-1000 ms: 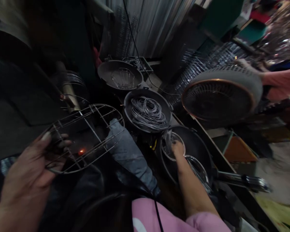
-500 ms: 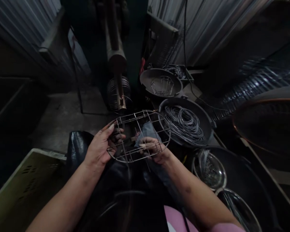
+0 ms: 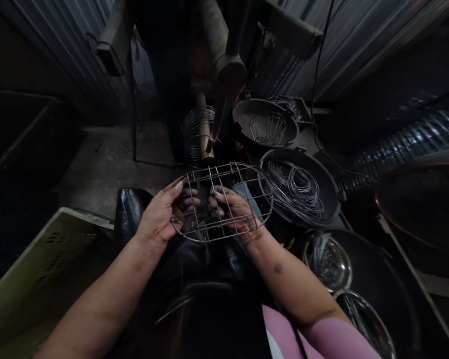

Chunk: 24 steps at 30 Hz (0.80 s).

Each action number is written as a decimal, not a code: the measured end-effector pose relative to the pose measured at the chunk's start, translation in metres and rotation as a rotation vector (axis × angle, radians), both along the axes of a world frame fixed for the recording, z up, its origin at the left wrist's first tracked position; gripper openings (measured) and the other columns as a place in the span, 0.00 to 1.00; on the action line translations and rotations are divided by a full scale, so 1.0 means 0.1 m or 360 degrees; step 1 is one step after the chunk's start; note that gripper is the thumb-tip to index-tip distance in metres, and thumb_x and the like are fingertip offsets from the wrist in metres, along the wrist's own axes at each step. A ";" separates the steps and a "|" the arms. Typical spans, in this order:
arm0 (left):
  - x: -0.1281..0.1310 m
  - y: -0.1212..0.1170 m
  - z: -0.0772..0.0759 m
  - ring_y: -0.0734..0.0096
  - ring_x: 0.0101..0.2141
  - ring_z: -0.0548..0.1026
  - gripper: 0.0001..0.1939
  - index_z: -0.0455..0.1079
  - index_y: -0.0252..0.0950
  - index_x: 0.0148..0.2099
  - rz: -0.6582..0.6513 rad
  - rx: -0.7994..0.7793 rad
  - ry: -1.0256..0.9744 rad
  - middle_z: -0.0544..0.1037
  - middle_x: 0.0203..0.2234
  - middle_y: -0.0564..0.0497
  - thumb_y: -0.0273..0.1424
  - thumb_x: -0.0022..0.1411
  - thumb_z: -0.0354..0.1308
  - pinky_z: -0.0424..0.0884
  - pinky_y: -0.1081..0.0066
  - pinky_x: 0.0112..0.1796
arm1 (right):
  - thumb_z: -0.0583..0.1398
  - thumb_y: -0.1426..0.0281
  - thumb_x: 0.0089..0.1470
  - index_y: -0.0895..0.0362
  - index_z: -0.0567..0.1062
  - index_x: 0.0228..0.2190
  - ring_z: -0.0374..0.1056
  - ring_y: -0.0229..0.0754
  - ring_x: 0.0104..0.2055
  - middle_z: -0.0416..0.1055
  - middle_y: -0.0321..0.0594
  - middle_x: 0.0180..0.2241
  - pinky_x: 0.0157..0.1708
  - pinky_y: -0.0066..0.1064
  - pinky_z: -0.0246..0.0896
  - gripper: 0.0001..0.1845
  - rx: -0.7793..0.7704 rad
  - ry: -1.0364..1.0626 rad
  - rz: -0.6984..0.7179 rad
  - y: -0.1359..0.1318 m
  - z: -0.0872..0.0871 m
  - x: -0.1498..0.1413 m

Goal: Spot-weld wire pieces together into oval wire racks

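An oval wire rack [image 3: 239, 219] with crossing wires is held in front of me, above my dark lap. My left hand [image 3: 160, 212] grips its left end, thumb on top of the rim and fingers curled beneath. My right hand [image 3: 230, 207] is inside the outline of the rack, fingertips pinched at one of the cross wires near the middle. Just beyond the rack is the copper-coloured tip [image 3: 210, 144] of a machine's upper arm, over a thick lower metal bar [image 3: 205, 132].
Wire rings [image 3: 194, 124] hang around the lower bar. To the right stand a dark pan [image 3: 336, 192] of coiled wire rings [image 3: 294, 192], another pan [image 3: 243, 107] holding a wire basket [image 3: 267, 128], and shiny bowls [image 3: 335, 264] of wire pieces. A yellowish crate [image 3: 60, 249] is at left.
My right hand has moved from the rack's near side up to a cross wire near its middle. The view has shifted, so the machine appears further right.
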<state>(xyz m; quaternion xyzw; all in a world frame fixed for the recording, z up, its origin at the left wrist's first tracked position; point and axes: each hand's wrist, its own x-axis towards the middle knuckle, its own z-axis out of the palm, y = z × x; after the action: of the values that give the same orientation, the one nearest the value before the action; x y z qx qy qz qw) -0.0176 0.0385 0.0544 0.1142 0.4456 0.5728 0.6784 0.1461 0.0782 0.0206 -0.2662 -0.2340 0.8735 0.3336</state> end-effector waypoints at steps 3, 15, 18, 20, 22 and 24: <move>-0.01 -0.01 0.01 0.72 0.22 0.75 0.11 0.68 0.31 0.43 0.0006 -0.0012 -0.0007 0.75 0.26 0.48 0.24 0.57 0.53 0.72 0.76 0.22 | 0.61 0.74 0.43 0.60 0.66 0.30 0.56 0.27 0.14 0.66 0.32 0.19 0.15 0.18 0.52 0.10 0.0036 0.0057 0.0023 -0.03 0.01 -0.01; 0.02 0.05 -0.04 0.72 0.22 0.74 0.14 0.68 0.33 0.45 -0.0013 0.0067 0.0037 0.76 0.26 0.48 0.26 0.55 0.56 0.72 0.75 0.22 | 0.61 0.74 0.44 0.60 0.68 0.31 0.56 0.26 0.16 0.67 0.33 0.21 0.18 0.19 0.52 0.08 0.0134 0.0080 0.0036 -0.02 -0.04 0.02; 0.02 0.10 0.00 0.71 0.22 0.74 0.15 0.68 0.33 0.46 -0.0002 0.0067 0.0066 0.76 0.26 0.48 0.27 0.54 0.56 0.72 0.74 0.21 | 0.62 0.73 0.43 0.60 0.69 0.29 0.56 0.26 0.15 0.67 0.33 0.20 0.17 0.19 0.51 0.08 0.0151 0.0073 0.0023 0.03 -0.03 0.01; 0.02 0.15 0.02 0.70 0.21 0.74 0.16 0.67 0.33 0.46 0.0022 0.0040 0.0072 0.76 0.25 0.48 0.27 0.54 0.57 0.71 0.74 0.21 | 0.62 0.72 0.42 0.60 0.69 0.29 0.56 0.26 0.15 0.67 0.33 0.20 0.17 0.19 0.50 0.09 0.0166 0.0069 0.0017 0.08 -0.02 0.00; 0.01 0.20 0.04 0.70 0.21 0.74 0.16 0.67 0.34 0.47 0.0040 0.0033 0.0076 0.76 0.25 0.48 0.26 0.54 0.57 0.71 0.74 0.21 | 0.62 0.72 0.42 0.60 0.69 0.28 0.56 0.26 0.15 0.67 0.33 0.20 0.17 0.19 0.50 0.09 0.0183 0.0055 0.0009 0.14 -0.01 -0.01; 0.00 0.26 0.05 0.70 0.21 0.74 0.17 0.67 0.34 0.47 0.0046 0.0041 0.0077 0.76 0.25 0.47 0.26 0.54 0.56 0.71 0.74 0.21 | 0.62 0.73 0.42 0.60 0.69 0.28 0.56 0.26 0.15 0.68 0.33 0.20 0.18 0.19 0.50 0.08 0.0192 0.0041 0.0003 0.20 0.01 -0.02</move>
<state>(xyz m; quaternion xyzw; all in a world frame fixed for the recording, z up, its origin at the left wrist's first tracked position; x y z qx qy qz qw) -0.0178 0.0647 0.0598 0.1303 0.4560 0.5853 0.6576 0.1438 0.0982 0.0213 -0.2341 -0.2821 0.8616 0.3512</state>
